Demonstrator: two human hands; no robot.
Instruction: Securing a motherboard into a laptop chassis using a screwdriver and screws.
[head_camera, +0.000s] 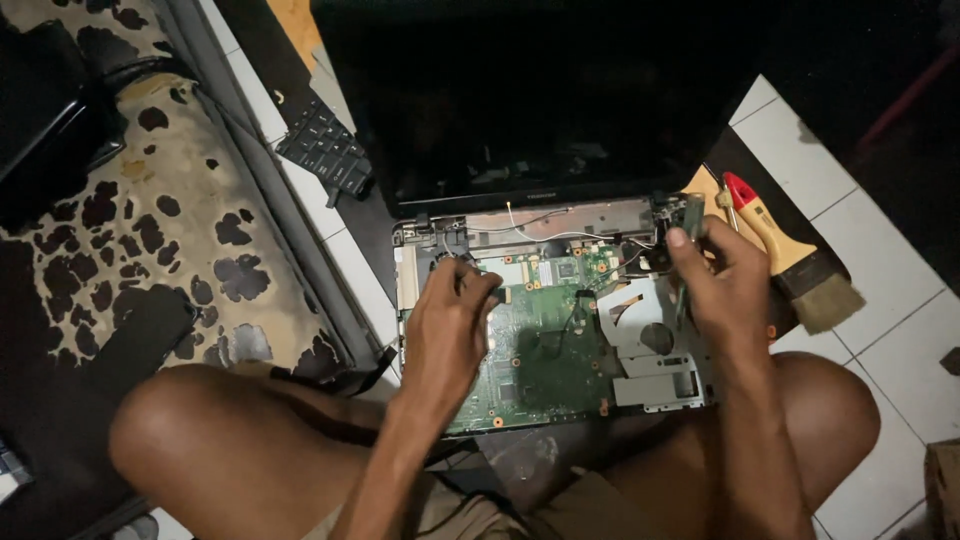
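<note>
Opened laptop base sits on the floor between the person's knees, green mainboard exposed, dark screen tilted up behind it. Left hand hangs over the board's upper left area, fingers curled down and pinched together near the left hinge; something small may be under the fingertips but it is too dark and hidden to tell what, so cannot tell if it has hold of anything. Right hand is at the base's upper right corner, thumb and fingers closed around a small green-grey part by the right hinge, part held upright just above the chassis edge. Grey metal bay lies bare between the two hands, lower right of the board. Thin white wire runs along the back edge. Right of the base, close to the right hand: a red-handled screwdriver and a yellow-handled brush lying on a dark strip over white tiles (tight there, tools almost touch the wrist). Left of the base: a detached keyboard leaning on the tile edge, then a spotted mat well off to the left. Near edge of the base butts against the legs; knees flank it on both sides, so open room is mostly the tile at far right.
</note>
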